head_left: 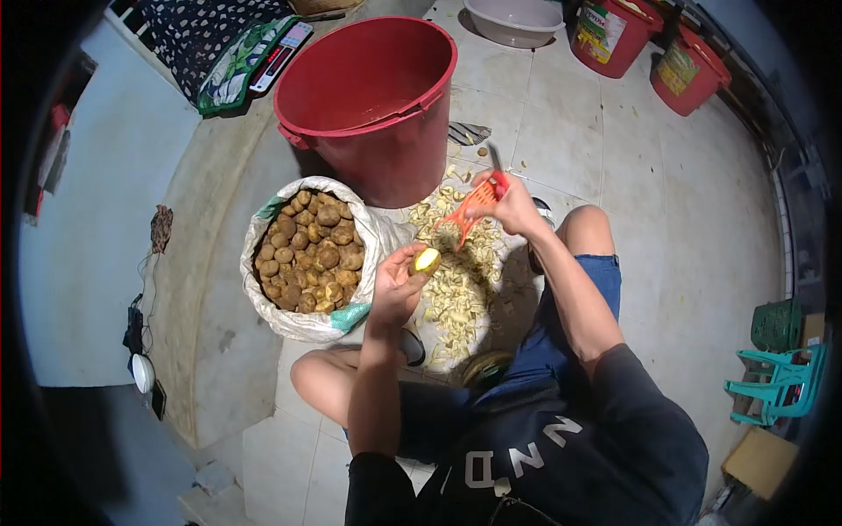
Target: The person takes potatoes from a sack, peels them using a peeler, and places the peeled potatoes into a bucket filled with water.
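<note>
My left hand (397, 287) is closed around a partly peeled potato (427, 260), its pale cut face turned up. In my right hand (516, 209) is an orange piece with openings like a net or slotted plastic (472, 212). The same hand grips a knife with a red handle (500, 181), its dark blade pointing away from me; the fingers partly cover both. Beneath my hands a heap of pale peelings (460, 307) is spread over the tiles. Left of my left hand stands a white sack (259, 298) filled with brown unpeeled potatoes (311, 250).
A large red tub (386, 162) stands just beyond the sack. Behind it are a digital scale (281, 57), a pale basin (516, 24) and two red buckets (605, 39). A teal stool (781, 381) is at far right. A low concrete ledge (210, 289) runs along the left.
</note>
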Action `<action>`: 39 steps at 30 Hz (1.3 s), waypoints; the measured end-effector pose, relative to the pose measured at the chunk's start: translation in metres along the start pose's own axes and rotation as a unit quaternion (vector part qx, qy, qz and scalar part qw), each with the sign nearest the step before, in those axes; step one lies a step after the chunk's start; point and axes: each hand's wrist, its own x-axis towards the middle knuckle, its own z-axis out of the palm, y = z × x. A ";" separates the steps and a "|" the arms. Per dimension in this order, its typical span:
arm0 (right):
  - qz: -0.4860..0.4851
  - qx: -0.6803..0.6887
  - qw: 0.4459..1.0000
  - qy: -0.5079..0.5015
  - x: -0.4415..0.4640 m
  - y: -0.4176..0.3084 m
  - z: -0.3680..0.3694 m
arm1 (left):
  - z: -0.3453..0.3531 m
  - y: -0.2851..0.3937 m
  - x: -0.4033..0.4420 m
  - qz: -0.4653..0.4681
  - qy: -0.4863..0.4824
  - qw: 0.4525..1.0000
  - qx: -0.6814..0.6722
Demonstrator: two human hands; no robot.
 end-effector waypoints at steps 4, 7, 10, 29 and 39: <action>-0.018 -0.029 0.999 0.021 -0.004 -0.021 0.011 | 0.005 0.000 0.005 -0.003 -0.001 1.000 0.011; -0.043 -0.084 0.995 -0.034 -0.005 -0.015 0.008 | 0.008 -0.002 0.000 -0.007 -0.017 0.998 0.067; 0.048 0.069 0.996 0.025 0.002 -0.012 0.001 | 0.008 0.002 0.001 -0.026 0.010 1.000 -0.006; 0.059 0.027 0.997 0.041 0.006 0.000 -0.004 | 0.009 -0.008 0.002 -0.020 0.025 0.996 -0.079; -0.010 -0.014 0.999 -0.037 -0.010 -0.034 0.014 | 0.015 -0.004 0.006 0.013 0.022 0.995 -0.095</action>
